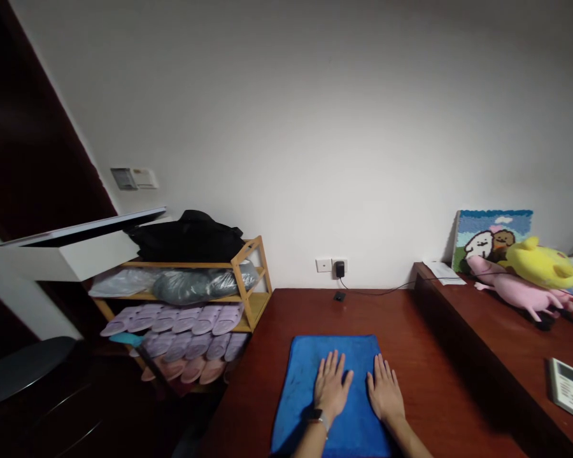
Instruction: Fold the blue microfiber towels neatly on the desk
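— The blue towel (pixel 332 388) lies flat on the reddish-brown table (pixel 430 394), near its front edge, and both hands are pressed on it.

— Holding it?

— No. From the head view, the left hand (pixel 332 387) and the right hand (pixel 385 393) lie palm down side by side, fingers stretched out and slightly spread, gripping nothing. There's a watch (pixel 318 416) on the left wrist.

— What could go wrong?

— I'd say the cloth may slide. That tabletop looks smooth, so a push from flat palms could bunch the towel or drag it toward the edge.

— Anything close by?

— A black cord (pixel 386 291) runs from the wall plug (pixel 339 269) across the far end, well apart from the hands. The raised ledge on the right carries soft toys (pixel 530 280) and a white remote (pixel 570 388); a wide sweep of the right arm might knock that remote. The shoe rack (pixel 195 305) on the left stands clear.
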Tool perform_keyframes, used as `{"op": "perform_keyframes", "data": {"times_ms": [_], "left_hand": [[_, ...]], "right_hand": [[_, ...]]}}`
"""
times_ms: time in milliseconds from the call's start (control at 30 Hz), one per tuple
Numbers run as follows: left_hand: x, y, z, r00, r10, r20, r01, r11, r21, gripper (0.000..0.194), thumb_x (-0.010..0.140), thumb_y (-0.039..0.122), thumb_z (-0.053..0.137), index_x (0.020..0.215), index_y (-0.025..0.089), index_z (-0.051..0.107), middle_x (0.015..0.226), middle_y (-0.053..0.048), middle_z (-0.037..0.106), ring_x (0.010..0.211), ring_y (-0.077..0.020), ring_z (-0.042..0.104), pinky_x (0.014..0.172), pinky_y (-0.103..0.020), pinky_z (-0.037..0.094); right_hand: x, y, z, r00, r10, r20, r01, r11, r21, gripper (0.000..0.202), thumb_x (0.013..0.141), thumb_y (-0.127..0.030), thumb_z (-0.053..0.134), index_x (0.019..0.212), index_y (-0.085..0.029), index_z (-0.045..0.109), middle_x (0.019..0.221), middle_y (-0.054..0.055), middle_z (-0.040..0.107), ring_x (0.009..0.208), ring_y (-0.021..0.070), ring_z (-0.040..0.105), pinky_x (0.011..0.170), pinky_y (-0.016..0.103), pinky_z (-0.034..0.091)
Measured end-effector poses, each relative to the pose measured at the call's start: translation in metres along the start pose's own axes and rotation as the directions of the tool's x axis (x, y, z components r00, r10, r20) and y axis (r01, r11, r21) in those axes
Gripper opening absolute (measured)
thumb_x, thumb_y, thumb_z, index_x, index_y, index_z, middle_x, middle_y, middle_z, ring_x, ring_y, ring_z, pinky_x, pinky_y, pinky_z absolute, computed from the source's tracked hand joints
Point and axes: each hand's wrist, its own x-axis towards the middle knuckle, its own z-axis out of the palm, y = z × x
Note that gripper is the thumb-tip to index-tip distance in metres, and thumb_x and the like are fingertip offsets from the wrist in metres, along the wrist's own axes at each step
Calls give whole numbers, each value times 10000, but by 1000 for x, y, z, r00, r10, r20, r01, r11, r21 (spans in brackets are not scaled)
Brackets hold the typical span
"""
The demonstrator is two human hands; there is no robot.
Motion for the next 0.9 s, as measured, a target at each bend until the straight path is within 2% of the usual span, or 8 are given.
{"op": "perform_keyframes", "data": {"times_ms": [133,200,333,533,633,700,833,900], "left_hand": [[-9,-68,-21,969,-241,-49,245,963,113,740,1020,617,181,1606,180,293,1683,-99,251,1572,-289,205,1280,-532,209],[-15,-91,-26,954,-289,-75,297,946,131,764,1018,623,169,1608,150,278,1681,-108,256,1568,-285,222,1276,-512,228],[-21,-104,-21,950,-290,-111,304,944,131,817,1009,648,156,1604,102,273,1682,-115,247,1559,-284,254,1266,-462,270],[-20,-108,-19,955,-264,-137,284,946,154,796,1012,638,184,1584,104,332,1658,-116,311,1536,-287,315,1256,-477,291],[-7,-95,-27,947,-270,-176,301,936,183,782,1017,613,218,1527,63,439,1599,-174,421,1510,-316,368,1258,-522,273],[10,-69,-30,951,-230,-209,265,951,160,742,1033,565,202,1514,64,461,1603,-181,413,1518,-314,354,1261,-527,265],[47,4,-13,986,92,-138,-91,996,11,648,1049,533,180,1585,216,356,1679,-61,300,1562,-234,255,1287,-472,223],[59,24,1,985,151,-82,-155,986,-54,627,1045,545,186,1589,279,348,1686,-33,296,1565,-228,248,1288,-482,216]], "right_hand": [[-2,-5,-6,1000,11,-7,-11,999,-45,699,1017,-432,183,1610,-62,210,1683,95,208,1556,271,209,1269,450,159],[1,-8,-11,1000,0,-28,-2,997,-71,694,1007,-415,220,1591,-44,279,1662,128,268,1550,301,226,1269,490,129],[22,-13,-24,995,-48,-86,44,998,-49,676,1008,-412,213,1599,-94,290,1678,75,238,1570,296,145,1272,509,73],[55,-11,-16,1000,10,14,-10,999,39,712,1017,-490,173,1630,-127,157,1702,14,155,1572,267,137,1273,445,130],[60,-7,-5,1000,-1,4,1,999,53,722,1018,-500,155,1630,-117,135,1705,17,141,1575,267,118,1277,439,118],[60,-6,-2,1000,-2,2,2,999,53,722,1019,-496,150,1629,-110,136,1704,23,149,1575,268,116,1278,440,116],[60,-4,-1,1000,-14,4,14,999,37,716,1021,-486,149,1625,-101,158,1702,36,163,1575,269,115,1280,443,109],[60,-4,-1,1000,-24,6,24,999,36,716,1019,-488,157,1624,-105,168,1701,30,165,1575,266,112,1281,441,108]]}}
